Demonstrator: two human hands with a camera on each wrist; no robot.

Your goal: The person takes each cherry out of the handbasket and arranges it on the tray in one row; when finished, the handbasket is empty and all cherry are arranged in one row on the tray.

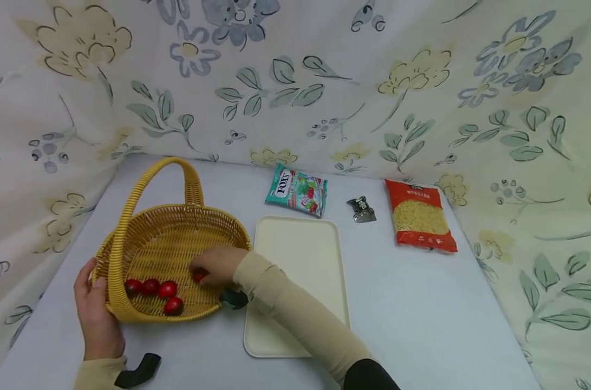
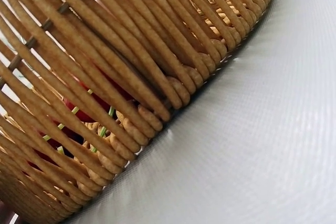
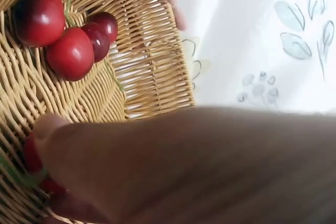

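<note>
Right grip [image 1: 219,265] holds red fruit [image 1: 199,277]; head view alone shows tray [image 1: 302,254].

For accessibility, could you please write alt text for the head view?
A person's right hand holds a red fruit inside a yellow wicker basket, near four others; the left hand touches the basket's side. A cream tray lies alongside.

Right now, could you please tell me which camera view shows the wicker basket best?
The head view shows the wicker basket best: its handle, rim and interior are visible. The left wrist view shows only a close stretch of its woven side; the right wrist view, part of its floor and wall.
</note>
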